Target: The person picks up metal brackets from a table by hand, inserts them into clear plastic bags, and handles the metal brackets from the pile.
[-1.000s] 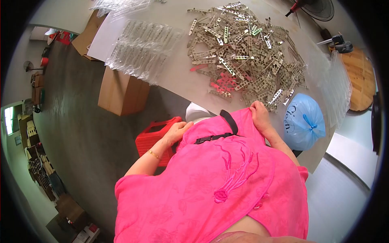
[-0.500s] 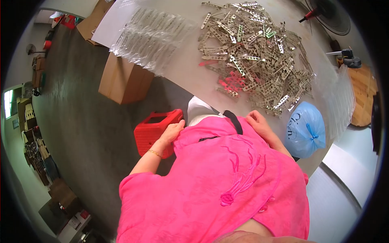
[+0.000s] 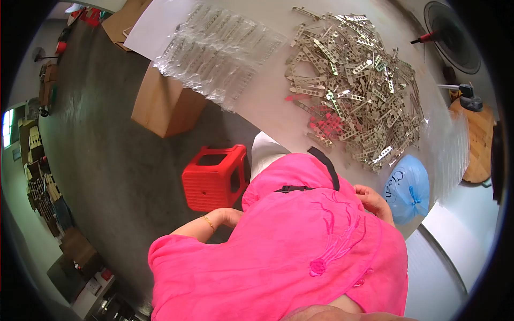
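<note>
My left hand (image 3: 230, 217) is at the left side of the pink shirt (image 3: 289, 241), its fingers hidden behind the cloth. On the other side, my right hand (image 3: 373, 201) rests against the shirt with curled fingers; what they hold, if anything, is hidden. A black strap with a buckle (image 3: 292, 188) crosses the shirt at the waist. Near my right hand lies a tied blue plastic bag (image 3: 408, 187) with black writing. Beyond it, a heap of perforated metal strips (image 3: 358, 91) covers part of the table (image 3: 257, 115), with some red pieces (image 3: 325, 124) among them.
A red plastic stool (image 3: 214, 179) stands on the floor to the left, with a cardboard box (image 3: 167, 107) behind it. Clear plastic packs (image 3: 219, 53) lie at the table's left edge. At right are more clear plastic sleeves (image 3: 447, 147), a round wooden stool (image 3: 476, 139) and a fan (image 3: 452, 35).
My left hand has drawn back from beside the red stool to behind the shirt's side. My right hand has shifted right and nearer my body. The view has also turned slightly.
</note>
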Demonstrator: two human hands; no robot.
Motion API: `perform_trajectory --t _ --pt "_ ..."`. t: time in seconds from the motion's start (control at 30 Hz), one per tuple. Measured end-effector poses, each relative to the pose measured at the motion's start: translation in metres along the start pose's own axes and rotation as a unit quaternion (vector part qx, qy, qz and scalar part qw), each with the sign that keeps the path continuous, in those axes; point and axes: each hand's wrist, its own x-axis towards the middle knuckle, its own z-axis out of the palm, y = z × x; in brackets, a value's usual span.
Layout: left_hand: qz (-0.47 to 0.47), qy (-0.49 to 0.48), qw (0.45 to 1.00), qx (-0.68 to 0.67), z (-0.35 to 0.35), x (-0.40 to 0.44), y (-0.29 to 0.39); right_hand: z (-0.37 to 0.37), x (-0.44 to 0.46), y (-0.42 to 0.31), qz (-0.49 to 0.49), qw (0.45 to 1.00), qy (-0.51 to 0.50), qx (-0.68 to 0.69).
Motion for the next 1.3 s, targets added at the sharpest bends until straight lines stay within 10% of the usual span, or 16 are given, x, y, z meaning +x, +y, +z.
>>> perform_trajectory --t 0.3,0.37,0.43,0.5,1.3 --pt "0.051 -0.055 0.969 0.235 -0.076 0.055 -0.077 0.033 -0.003 -0.03 -0.002 0.997 0.075 -0.012" --pt "-0.081 -0.003 0.987 0.139 -0.087 0.046 -0.076 0.035 0.001 -0.032 -0.002 0.997 0.076 -0.03" --pt "-0.056 0.02 0.98 0.188 -0.079 0.049 -0.067 0.041 0.005 -0.036 -0.012 0.998 0.063 -0.02" --pt "0.184 0.041 0.934 0.304 -0.053 0.04 -0.027 0.059 0.006 -0.043 -0.007 0.998 0.067 0.016" --pt "0.243 0.174 0.931 0.21 -0.016 0.105 -0.088 -0.014 0.027 -0.001 -0.134 0.971 0.187 -0.068"
